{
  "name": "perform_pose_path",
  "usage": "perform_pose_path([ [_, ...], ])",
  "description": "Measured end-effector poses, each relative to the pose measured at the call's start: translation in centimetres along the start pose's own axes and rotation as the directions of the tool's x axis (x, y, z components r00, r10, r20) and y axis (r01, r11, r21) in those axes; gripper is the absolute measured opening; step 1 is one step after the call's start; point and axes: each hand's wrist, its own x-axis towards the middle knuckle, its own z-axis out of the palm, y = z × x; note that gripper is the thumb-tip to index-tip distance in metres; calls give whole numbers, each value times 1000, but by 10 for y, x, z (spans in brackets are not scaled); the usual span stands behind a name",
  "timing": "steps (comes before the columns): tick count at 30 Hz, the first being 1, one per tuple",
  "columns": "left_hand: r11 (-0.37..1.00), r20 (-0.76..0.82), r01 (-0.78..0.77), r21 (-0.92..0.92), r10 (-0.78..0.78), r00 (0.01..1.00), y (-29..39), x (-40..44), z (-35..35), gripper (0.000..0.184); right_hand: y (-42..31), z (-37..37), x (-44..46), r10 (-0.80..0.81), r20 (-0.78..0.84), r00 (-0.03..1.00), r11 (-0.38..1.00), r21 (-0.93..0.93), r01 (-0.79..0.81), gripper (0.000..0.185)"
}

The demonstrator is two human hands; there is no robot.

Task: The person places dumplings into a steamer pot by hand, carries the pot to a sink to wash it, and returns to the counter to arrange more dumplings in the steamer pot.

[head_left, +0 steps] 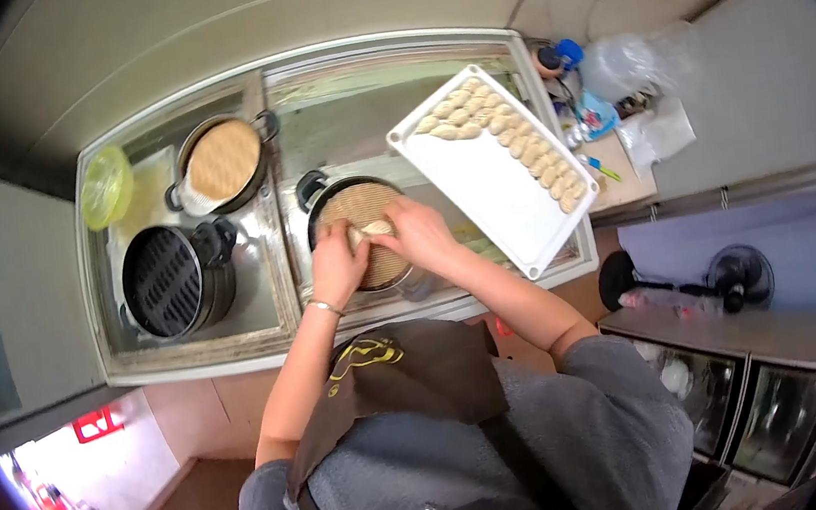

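Both of my hands meet over a round dark steamer pot (pixel 312 187) lined with a woven brown mat (pixel 353 199). Between my fingers is a pale dough dumpling (pixel 376 228), which my left hand (pixel 336 263) grips from one side. My right hand (pixel 418 236) pinches it from the other side. My fingers hide part of the dumpling, and I cannot tell whether it touches the mat. To the right, a white tray (pixel 481 191) lies at an angle, with several pleated dumplings (pixel 529 150) in rows along its far and right sides.
At the left stand another pot with a round woven mat (pixel 223 160), a black slotted steamer pot (pixel 170 282) and a yellow-green plastic bowl (pixel 106 187). Plastic bags (pixel 633 68) and small items crowd the right. A fan (pixel 741 277) sits on a cabinet (pixel 738 323) at lower right.
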Motion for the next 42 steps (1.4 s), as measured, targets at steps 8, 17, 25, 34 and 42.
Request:
perform_pose_path([
  [8, 993, -52, -49, -103, 44, 998, 19, -6, -30, 45, 203, -64, -12, 457, -541, 706, 848, 26, -529, 53],
  [17, 980, -30, -92, -174, 88, 996, 18, 5, -31, 42, 249, -88, -34, 504, -335, 796, 763, -259, -592, 84],
  [25, 975, -5, -27, -219, 26, 1000, 10, 6, -36, 42, 254, -99, -24, 576, -221, 787, 722, -315, -616, 87],
  [34, 928, -3, 23, -372, -26, 1000, 9, 11, -42, 39, 233, -84, -40, 556, -21, 831, 821, 166, -546, 86],
  [42, 917, -3, 5, -399, -6, 1000, 10, 10, -50, 36, 220, -78, -49, 457, -274, 846, 889, 95, -449, 80],
])
